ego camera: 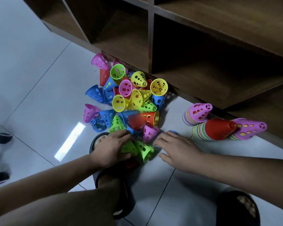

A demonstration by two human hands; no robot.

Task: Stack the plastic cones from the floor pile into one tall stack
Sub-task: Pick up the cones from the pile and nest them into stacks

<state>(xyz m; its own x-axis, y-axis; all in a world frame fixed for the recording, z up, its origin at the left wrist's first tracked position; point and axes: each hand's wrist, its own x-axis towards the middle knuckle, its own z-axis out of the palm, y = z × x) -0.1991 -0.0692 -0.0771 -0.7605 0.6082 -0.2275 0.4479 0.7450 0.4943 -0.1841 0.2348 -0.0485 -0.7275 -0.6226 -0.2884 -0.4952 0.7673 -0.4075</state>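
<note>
A loose pile of perforated plastic cones (129, 95) in pink, yellow, green, blue and red lies on the tiled floor against the shelf base. Three short stacks stand to the right: one topped pink (198, 112), one topped red (218, 129), and one topped pink (249, 129) that leans right. My left hand (111, 148) holds a green cone (145, 150) at the pile's near edge, fingers curled over it. My right hand (176, 149) hovers just right of that cone, fingers spread and blurred. A bit of blue cone (174, 132) shows beyond its fingertips.
A dark wooden cubby shelf (194, 46) runs behind the pile and stacks. My feet in black sandals (116, 190) rest on the floor below the hands. Dark objects (0, 137) lie at the far left. Bare tile (39, 79) spreads left of the pile.
</note>
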